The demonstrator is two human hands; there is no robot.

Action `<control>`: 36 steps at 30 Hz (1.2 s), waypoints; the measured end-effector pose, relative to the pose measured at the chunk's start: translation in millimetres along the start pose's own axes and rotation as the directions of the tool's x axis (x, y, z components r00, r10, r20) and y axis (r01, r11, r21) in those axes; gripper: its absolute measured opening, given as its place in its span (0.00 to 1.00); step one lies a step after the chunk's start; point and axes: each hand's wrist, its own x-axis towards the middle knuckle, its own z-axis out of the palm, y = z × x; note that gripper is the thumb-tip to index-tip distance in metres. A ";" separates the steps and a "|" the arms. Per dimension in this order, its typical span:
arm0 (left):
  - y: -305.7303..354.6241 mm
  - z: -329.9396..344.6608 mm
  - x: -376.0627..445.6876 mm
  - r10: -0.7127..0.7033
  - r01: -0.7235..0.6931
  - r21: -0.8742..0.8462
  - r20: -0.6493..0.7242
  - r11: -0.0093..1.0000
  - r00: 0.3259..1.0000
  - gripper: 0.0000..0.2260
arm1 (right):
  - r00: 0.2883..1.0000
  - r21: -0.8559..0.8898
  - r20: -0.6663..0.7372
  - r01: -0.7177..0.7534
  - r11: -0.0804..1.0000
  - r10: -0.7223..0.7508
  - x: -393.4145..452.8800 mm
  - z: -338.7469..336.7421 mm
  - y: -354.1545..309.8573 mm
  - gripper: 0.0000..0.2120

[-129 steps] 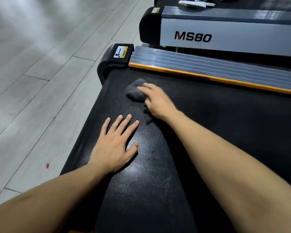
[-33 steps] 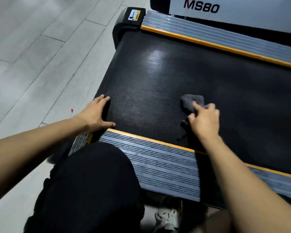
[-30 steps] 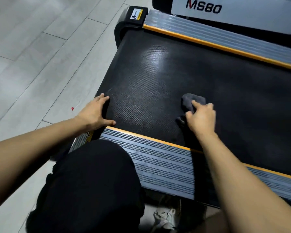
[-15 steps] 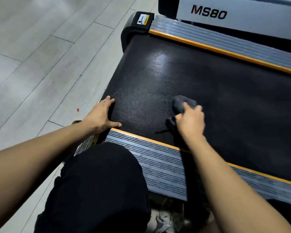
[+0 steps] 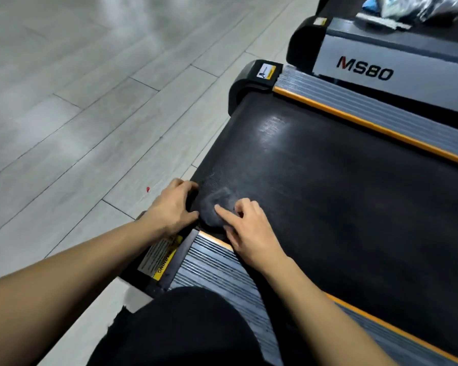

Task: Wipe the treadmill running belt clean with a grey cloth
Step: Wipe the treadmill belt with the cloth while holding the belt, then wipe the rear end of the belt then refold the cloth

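Note:
The black running belt (image 5: 341,196) fills the right half of the view, with a shiny patch near its far left corner. A bunched grey cloth (image 5: 217,207) lies at the belt's near left corner. My right hand (image 5: 249,233) presses on the cloth, its forefinger stretched across the top and the other fingers curled at its edge. My left hand (image 5: 173,207) grips the belt's end edge just left of the cloth, fingers curled over it and thumb close to the cloth.
Grey ribbed side rails with orange trim run along the near side (image 5: 217,262) and far side (image 5: 381,112) of the belt. A yellow warning label (image 5: 160,256) sits on the near end cap. A second machine marked MS80 (image 5: 365,71) stands behind. Grey floor planks (image 5: 77,114) lie to the left.
My right hand has slid the cloth left along the belt to its near left corner, next to my left hand. The view has swung left and up.

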 end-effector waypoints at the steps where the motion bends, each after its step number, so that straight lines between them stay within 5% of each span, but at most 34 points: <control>1: -1.7 -4.8 -5.5 0.014 -0.014 0.065 -0.012 0.998 1.000 0.23 | 0.996 -0.012 -0.005 0.089 0.996 -0.089 3.3 1.3 0.6 0.23; 5: -18.5 -3.7 -33.3 0.057 -0.054 0.158 -0.013 0.986 0.998 0.23 | 0.935 -0.077 0.021 0.354 0.932 -0.354 34.1 7.6 14.3 0.20; 8: -29.1 7.9 -37.5 0.104 -0.090 0.178 -0.074 0.980 0.992 0.25 | 0.930 -0.155 -0.001 0.362 0.919 -0.367 65.6 8.9 39.5 0.20; 11: -31.4 15.5 -37.7 0.103 -0.081 0.189 -0.107 0.979 0.989 0.23 | 0.980 -0.209 -0.200 -0.040 0.977 -0.003 129.2 3.2 79.5 0.20; 14: -30.2 13.8 -37.1 0.111 -0.084 0.198 -0.127 0.977 0.986 0.23 | 0.921 -0.160 -0.206 -0.365 0.917 0.330 177.0 -4.3 105.8 0.20; 16: -29.8 14.2 -36.5 0.121 -0.090 0.209 -0.145 0.974 0.982 0.22 | 0.946 -0.090 -0.185 -0.288 0.954 0.268 174.0 4.5 87.3 0.20; 18: -26.8 18.0 -37.8 0.111 -0.071 0.189 -0.209 0.979 0.972 0.19 | 0.994 -0.017 -0.110 -0.013 1.000 0.011 147.5 16.9 40.2 0.20; 20: -27.5 22.9 -41.7 0.086 -0.037 0.147 -0.344 0.988 0.935 0.14 | 0.951 0.062 0.079 0.294 0.954 -0.298 120.6 28.1 -4.0 0.20; 22: -29.1 22.5 -42.5 0.046 0.002 0.102 -0.469 0.995 0.882 0.12 | 0.878 0.096 0.186 0.430 0.898 -0.440 113.0 31.2 -20.2 0.20; 24: -29.7 20.8 -39.0 0.046 0.005 0.107 -0.469 0.994 0.882 0.11 | 0.855 0.055 0.195 0.479 0.876 -0.480 124.2 31.8 -9.8 0.20; 26: -26.9 21.3 -31.6 0.103 -0.059 0.142 -0.327 0.988 0.939 0.13 | 0.879 -0.056 0.129 0.469 0.882 -0.459 150.3 31.9 7.5 0.19; 29: -22.8 25.4 -24.3 0.179 -0.158 0.137 -0.153 0.978 0.972 0.20 | 0.990 -0.279 -0.003 0.133 0.951 -0.139 208.6 20.4 51.4 0.17; 32: -20.4 26.2 -20.6 0.168 -0.147 0.131 -0.166 0.980 0.972 0.21 | 0.996 -0.251 -0.076 -0.060 0.966 0.042 234.4 9.1 85.9 0.17; 36: -24.3 33.5 -17.3 0.197 -0.163 0.158 -0.226 0.974 0.954 0.17 | 0.952 -0.010 0.120 0.286 0.958 -0.283 179.9 29.0 24.4 0.15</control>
